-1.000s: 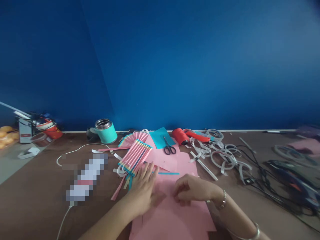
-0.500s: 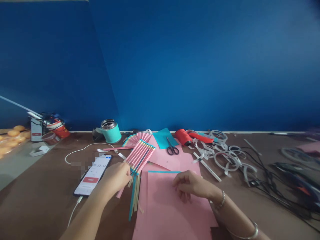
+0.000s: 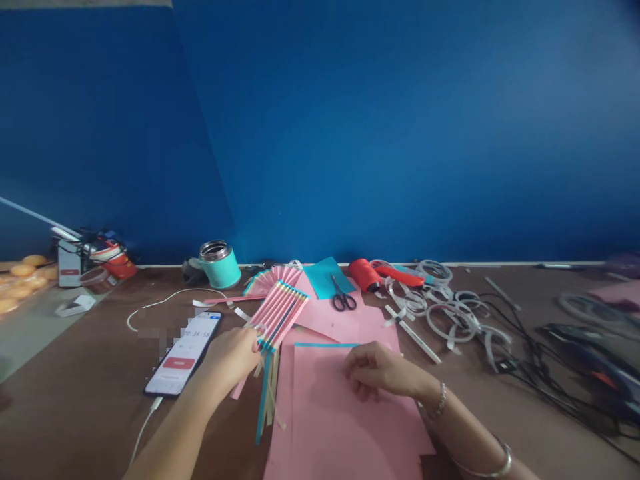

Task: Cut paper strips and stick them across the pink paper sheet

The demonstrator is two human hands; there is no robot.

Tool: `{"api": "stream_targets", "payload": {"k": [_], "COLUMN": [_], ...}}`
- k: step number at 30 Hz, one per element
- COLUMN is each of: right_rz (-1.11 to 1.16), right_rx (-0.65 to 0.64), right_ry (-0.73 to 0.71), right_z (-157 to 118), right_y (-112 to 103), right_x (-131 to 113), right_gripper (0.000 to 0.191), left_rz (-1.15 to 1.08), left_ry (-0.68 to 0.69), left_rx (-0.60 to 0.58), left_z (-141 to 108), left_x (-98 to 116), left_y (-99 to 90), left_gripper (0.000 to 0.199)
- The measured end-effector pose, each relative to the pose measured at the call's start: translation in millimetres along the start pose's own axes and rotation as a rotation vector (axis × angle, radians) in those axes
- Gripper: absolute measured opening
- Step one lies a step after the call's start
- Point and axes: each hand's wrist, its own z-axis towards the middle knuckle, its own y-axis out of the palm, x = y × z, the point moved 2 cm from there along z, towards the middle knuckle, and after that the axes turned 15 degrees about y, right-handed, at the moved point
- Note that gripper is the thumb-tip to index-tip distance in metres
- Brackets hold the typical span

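My left hand [image 3: 234, 359] has its fingers closed at the lower left edge of a pleated pink paper [image 3: 281, 312] with blue edging, which lies partly over other paper. Its fingertips are partly hidden. My right hand [image 3: 373, 369] is loosely bent over a pink sheet [image 3: 325, 427] with a blue strip along its top edge, holding nothing. Just below the pleated paper lie narrow blue and cream strips [image 3: 265, 400]. Another pleated pink paper [image 3: 273, 278] is spread like a fan behind it.
Black-handled scissors [image 3: 344, 300] rest on blue paper [image 3: 325, 277]. Beyond are a red thread spool [image 3: 364, 275] and curled white strips [image 3: 453, 320]. A phone [image 3: 184, 353] with a charging cable lies left, near a turquoise mug [image 3: 220, 265]. Black cables [image 3: 535, 373] lie right.
The view has shifted slightly to the right. Both hands keep nearly the same pose, and the papers look unchanged.
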Motion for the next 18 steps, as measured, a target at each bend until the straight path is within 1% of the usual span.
{"api": "stream_targets", "payload": {"k": [3, 8, 10, 14, 15, 16, 17, 18], "right_rz": [-0.006, -0.011, -0.005, 0.000, 0.000, -0.003, -0.015, -0.042], "right_rx": [-0.003, -0.007, -0.013, -0.003, 0.019, 0.069, 0.160, 0.291], "right_ry": [-0.001, -0.014, -0.020, -0.023, -0.033, -0.061, -0.112, -0.197], "right_z": [-0.5, 0.7, 2.1, 4.8, 4.8, 4.2, 2.6, -0.2], "right_y": [0.5, -0.1, -0.3, -1.2, -1.6, -2.2, -3.1, -3.9], "right_x": [-0.9, 1.1, 2.4, 2.8, 2.0, 0.6, -1.6, -4.6], "right_gripper": [0.021, 0.023, 0.024, 0.022, 0.022, 0.022, 0.023, 0.025], "left_rz": [-0.018, -0.007, -0.019, -0.073, -0.094, -0.116, -0.138, -0.163], "left_ry": [-0.002, -0.002, -0.003, -0.031, -0.024, -0.001, 0.036, 0.081], "left_rx": [-0.024, 0.018, 0.048, 0.154, 0.180, 0.210, 0.239, 0.258], "left_z": [2.9, 9.4, 9.8, 9.0, 9.1, 9.3, 9.4, 9.5], "left_x": [-1.6, -2.9, -3.1, -1.6, -0.1, 2.3, 5.8, 10.4], "left_y": [4.4, 15.2, 13.7, 5.3, 4.1, 3.6, 3.8, 5.0], "left_gripper": [0.016, 0.015, 0.016, 0.011, 0.009, 0.009, 0.009, 0.009]}}
